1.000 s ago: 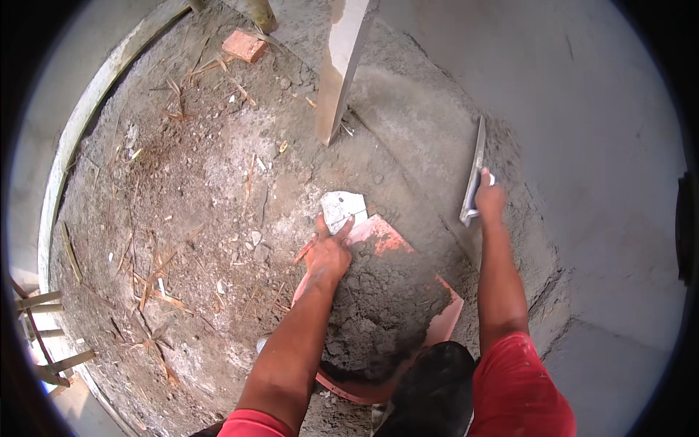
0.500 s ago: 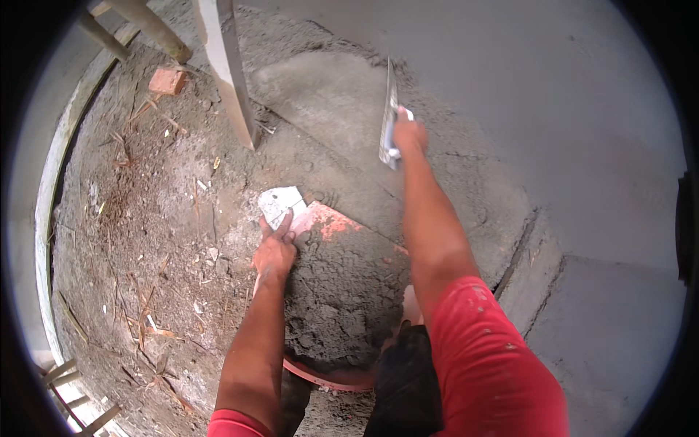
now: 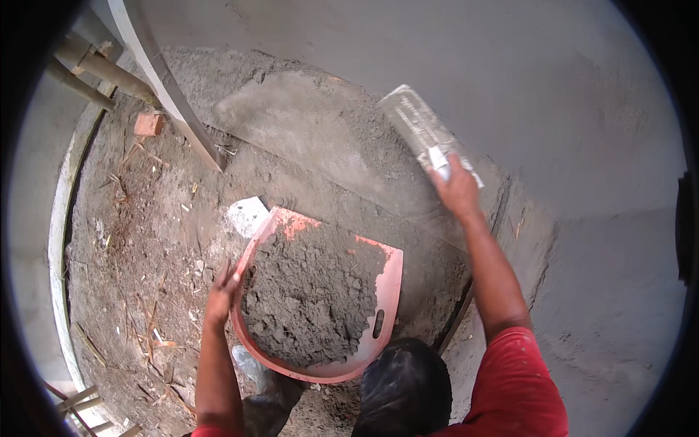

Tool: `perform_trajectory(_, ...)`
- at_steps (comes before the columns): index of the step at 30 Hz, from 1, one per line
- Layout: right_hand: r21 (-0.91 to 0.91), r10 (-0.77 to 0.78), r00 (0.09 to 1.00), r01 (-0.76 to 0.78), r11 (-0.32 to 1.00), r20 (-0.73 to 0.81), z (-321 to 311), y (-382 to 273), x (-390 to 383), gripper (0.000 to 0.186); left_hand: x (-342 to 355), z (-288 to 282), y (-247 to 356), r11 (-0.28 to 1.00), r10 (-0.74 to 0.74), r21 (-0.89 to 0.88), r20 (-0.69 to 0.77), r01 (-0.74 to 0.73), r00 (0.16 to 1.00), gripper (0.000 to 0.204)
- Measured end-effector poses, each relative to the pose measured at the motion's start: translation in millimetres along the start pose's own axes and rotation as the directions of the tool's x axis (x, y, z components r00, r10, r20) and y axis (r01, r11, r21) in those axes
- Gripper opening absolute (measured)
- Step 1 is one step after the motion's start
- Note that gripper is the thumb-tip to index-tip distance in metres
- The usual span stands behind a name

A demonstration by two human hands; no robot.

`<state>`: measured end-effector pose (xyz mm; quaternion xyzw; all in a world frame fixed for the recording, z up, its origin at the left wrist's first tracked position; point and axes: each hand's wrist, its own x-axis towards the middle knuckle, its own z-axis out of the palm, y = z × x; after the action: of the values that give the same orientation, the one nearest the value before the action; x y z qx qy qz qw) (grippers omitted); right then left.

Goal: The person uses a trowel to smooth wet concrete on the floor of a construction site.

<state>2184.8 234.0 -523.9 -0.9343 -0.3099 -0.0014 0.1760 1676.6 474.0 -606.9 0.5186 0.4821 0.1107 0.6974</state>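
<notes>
My right hand point(image 3: 459, 186) is closed around the pale handle of a plastering trowel point(image 3: 415, 120). The trowel's long, mortar-smeared plate slants near the lower edge of the smooth grey plastered surface point(image 3: 524, 87). At the left rim of a reddish, D-shaped mortar tub point(image 3: 389, 280) is my left hand point(image 3: 218, 295), fingers stretched out and the thumb side against the rim. Lumpy grey mortar point(image 3: 306, 295) fills most of the tub. A white flat piece point(image 3: 248, 216) lies beside the tub's upper left corner. The tub sits just in front of my legs.
A pale upright board point(image 3: 164, 87) stands at the upper left, with bamboo poles point(image 3: 109, 73) behind it. Near its foot lies a brick point(image 3: 148, 124). Dry straw and scraps point(image 3: 149, 339) litter the dirt on the left. A flat board point(image 3: 306, 131) smeared with mortar lies beyond the tub.
My left hand has left the white piece and moved down to the tub's left rim. The trowel has swung right and turned from edge-on to showing its broad plate. The view has shifted.
</notes>
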Motion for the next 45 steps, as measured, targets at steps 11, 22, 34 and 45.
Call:
perform_trajectory(11, -0.203, -0.224, 0.97, 0.202, 0.958, -0.09, 14, 93, 74, 0.034, -123, 86, -88, 0.727, -0.242, -0.686, -0.298, -0.031, 0.924, 0.065)
perform_trajectory(22, -0.331, -0.024, 0.999, 0.033, 0.943, 0.031, 59, 59, 103, 0.055, -43, 129, -48, 0.654, -0.299, -0.755, -0.317, -0.049, 0.9, 0.054)
perform_trajectory(34, -0.072, -0.476, 0.753, 0.564, 0.823, 0.454, 53, 31, -41, 0.048, -51, 122, -41, 0.7, -0.261, -0.713, -0.306, -0.04, 0.916, 0.045)
perform_trajectory(45, -0.24, -0.191, 0.982, 0.183, 0.953, -0.01, 94, -2, 162, 0.044, -50, 122, -53, 0.804, -0.277, -0.594, -0.408, -0.023, 0.87, 0.029)
